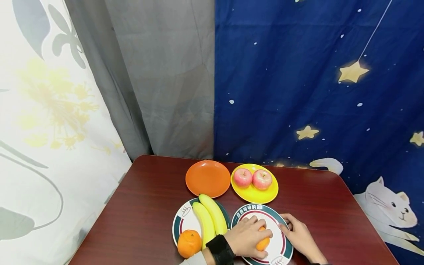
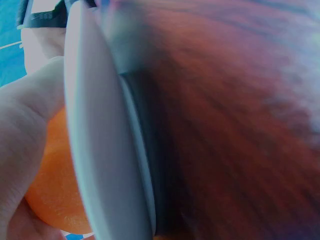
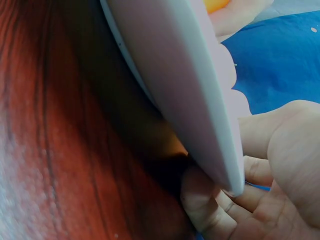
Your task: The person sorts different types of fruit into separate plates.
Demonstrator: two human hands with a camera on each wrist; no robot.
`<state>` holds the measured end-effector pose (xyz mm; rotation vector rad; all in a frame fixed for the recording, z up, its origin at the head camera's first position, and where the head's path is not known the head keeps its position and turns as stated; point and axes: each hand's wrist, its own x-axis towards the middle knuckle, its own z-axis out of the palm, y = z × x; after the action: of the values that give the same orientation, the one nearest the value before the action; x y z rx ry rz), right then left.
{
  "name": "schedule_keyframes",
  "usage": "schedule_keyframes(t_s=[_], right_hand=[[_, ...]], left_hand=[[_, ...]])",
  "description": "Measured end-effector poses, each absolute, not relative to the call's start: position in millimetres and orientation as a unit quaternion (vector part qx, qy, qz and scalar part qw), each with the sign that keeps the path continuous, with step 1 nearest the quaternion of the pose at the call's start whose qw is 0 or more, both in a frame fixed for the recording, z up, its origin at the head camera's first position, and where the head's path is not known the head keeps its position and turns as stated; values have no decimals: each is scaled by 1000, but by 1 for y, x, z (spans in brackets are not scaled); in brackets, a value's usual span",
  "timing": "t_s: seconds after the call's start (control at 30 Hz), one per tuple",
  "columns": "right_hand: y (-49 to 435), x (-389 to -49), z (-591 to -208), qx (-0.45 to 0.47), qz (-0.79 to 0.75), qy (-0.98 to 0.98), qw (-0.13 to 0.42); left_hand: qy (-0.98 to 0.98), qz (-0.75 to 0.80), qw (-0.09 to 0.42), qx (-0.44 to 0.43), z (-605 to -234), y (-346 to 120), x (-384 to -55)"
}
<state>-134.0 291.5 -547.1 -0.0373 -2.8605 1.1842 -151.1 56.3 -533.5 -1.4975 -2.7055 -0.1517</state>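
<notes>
My left hand (image 1: 249, 237) curls its fingers over an orange (image 1: 263, 243) on the white plate (image 1: 277, 247) with the dark green rim band. In the left wrist view, the same orange (image 2: 57, 185) shows between thumb and fingers beside the plate's pale side (image 2: 102, 130). My right hand (image 1: 300, 237) pinches that plate's right rim. The right wrist view has its thumb on the upper side and its fingers (image 3: 202, 200) curled beneath the edge. To the left, a matching plate (image 1: 179, 217) carries two bananas (image 1: 212, 213) and another orange (image 1: 189, 243).
Behind these plates stand a bare orange plate (image 1: 208, 179) and a yellow plate (image 1: 256, 195) bearing two apples (image 1: 253, 178). All rest on a dark red wooden table (image 1: 142, 213). Grey and blue curtains (image 1: 281, 81) hang along its far edge.
</notes>
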Motion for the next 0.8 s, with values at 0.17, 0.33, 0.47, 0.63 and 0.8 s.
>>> schedule_keyframes(t_s=[0.17,0.33,0.47,0.63,0.8], right_hand=[[291,-133,-548,-10,386,-922,24],[290,-132,-547,-8,382,-924,29],[291,-132,-549,5,384,-922,46],[291,-132,-549,2,387,-921,41],[291,-134,-546,-12,386,-922,20]], left_hand=[[-875,-53,0,-481,-533,57,-150],[-876,-45,2,-479,-528,53,-148],[-878,-58,30,-475,-507,43,-147],[-869,-96,122,-470,-455,13,-144],[-857,-150,168,-463,-418,-39,-139]])
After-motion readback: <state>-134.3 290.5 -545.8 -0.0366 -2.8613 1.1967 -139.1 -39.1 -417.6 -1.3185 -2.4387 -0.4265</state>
